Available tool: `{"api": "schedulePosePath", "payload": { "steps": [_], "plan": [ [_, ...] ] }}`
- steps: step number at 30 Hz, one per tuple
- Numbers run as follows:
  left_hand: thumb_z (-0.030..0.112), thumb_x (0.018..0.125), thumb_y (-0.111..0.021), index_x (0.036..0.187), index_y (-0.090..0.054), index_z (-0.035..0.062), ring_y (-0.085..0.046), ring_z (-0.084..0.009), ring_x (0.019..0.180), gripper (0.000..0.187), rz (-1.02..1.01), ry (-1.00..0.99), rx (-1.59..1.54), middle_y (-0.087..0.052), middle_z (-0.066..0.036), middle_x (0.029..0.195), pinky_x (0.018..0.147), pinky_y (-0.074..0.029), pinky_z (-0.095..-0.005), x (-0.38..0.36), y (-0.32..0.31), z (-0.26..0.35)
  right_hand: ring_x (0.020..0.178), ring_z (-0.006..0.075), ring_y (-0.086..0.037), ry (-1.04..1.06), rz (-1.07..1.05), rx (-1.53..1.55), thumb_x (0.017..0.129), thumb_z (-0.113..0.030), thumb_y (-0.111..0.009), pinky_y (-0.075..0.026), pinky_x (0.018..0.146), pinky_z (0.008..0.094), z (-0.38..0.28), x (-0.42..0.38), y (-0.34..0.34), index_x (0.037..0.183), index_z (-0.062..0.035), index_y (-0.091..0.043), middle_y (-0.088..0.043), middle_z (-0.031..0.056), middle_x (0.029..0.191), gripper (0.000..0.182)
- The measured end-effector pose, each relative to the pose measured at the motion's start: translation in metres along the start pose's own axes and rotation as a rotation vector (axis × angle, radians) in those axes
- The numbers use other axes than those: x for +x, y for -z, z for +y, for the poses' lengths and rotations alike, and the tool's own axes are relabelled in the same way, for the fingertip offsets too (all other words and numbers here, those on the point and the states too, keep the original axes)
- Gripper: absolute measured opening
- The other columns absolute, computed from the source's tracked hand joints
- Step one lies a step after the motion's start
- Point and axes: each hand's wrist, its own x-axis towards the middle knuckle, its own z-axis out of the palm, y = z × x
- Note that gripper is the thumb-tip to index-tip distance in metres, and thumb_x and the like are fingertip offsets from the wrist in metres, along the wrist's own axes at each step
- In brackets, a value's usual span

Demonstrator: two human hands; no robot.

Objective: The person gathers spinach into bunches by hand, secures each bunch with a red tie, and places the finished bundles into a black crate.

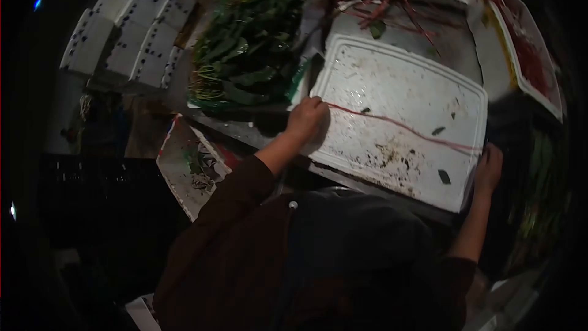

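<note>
A thin red string [392, 121] stretches across a white foam lid [392, 79], which lies tilted in view. My left hand [308, 119] is at the lid's left edge, its fingers closed on one end of the string. At the lid's right edge, my right hand [489, 168] is closed around the string's other end; its fingertips are partly hidden. Small leaf scraps [444, 176] and dark dirt specks are scattered over the lid. Leafy greens [248, 49] are piled in green plastic just beyond my left hand.
More red strings [380, 9] lie tangled behind the lid. A white foam box [527, 37] with red contents stands at the right. White foam boxes [144, 30] are stacked at the upper left. An open box with scraps [190, 171] sits low on the left.
</note>
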Motion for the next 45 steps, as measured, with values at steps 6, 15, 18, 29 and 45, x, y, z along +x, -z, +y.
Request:
{"api": "schedulePosePath", "payload": {
  "steps": [6,15,18,29,45],
  "plan": [
    [0.007,0.067,-0.057,0.081,-0.060,0.0044,-0.055,-0.0315,0.093,0.015,-0.004,-0.263,0.172,-0.059,-0.011,0.091,0.085,-0.045,-0.0411,0.009,-0.008,-0.005,0.105,0.0303,-0.054,-0.032,-0.378,-0.356,0.077,-0.004,-0.061,-0.042,0.091,0.0402,-0.070,0.022,0.032,0.105,-0.0033,-0.061,-0.059,0.0127,0.108,0.027],
    [0.007,0.071,-0.065,0.095,-0.063,0.0061,-0.056,-0.0301,0.101,0.024,0.110,-0.100,-0.153,-0.059,-0.012,0.104,0.087,-0.045,-0.0406,-0.016,0.045,0.005,0.111,0.0311,-0.052,0.331,-0.258,-0.455,0.080,-0.012,-0.065,-0.038,0.095,0.0469,-0.117,0.077,0.003,0.112,-0.0059,-0.059,-0.058,0.0133,0.114,0.034],
    [0.002,0.078,-0.061,0.096,-0.063,0.0053,-0.058,-0.0235,0.095,0.019,0.260,0.208,-0.473,-0.059,-0.009,0.101,0.080,-0.048,-0.0317,-0.034,0.077,-0.008,0.106,0.0348,-0.054,0.526,-0.279,-0.169,0.080,-0.010,-0.064,-0.041,0.089,0.0451,-0.214,0.112,-0.011,0.112,-0.0033,-0.058,-0.058,0.0176,0.112,0.033],
    [0.013,0.090,-0.055,0.124,-0.045,0.0014,-0.056,-0.0159,0.099,0.037,0.785,0.984,-1.468,-0.056,-0.008,0.112,0.085,-0.046,-0.0274,-0.075,0.147,-0.146,0.109,0.0294,-0.053,1.330,-0.330,0.240,0.081,-0.031,-0.062,-0.035,0.097,0.0450,-0.633,0.083,-0.101,0.111,-0.0074,-0.058,-0.060,0.0108,0.112,0.039],
    [0.016,0.088,-0.059,0.130,-0.034,0.0077,-0.053,-0.0194,0.099,0.049,0.861,1.195,-1.739,-0.051,-0.009,0.111,0.083,-0.045,-0.0333,-0.067,0.137,-0.198,0.117,0.0297,-0.047,1.463,-0.336,-0.013,0.073,-0.038,-0.069,-0.030,0.099,0.0469,-0.699,0.026,-0.177,0.105,-0.0059,-0.051,-0.054,0.0114,0.123,0.048]
  ]
}}
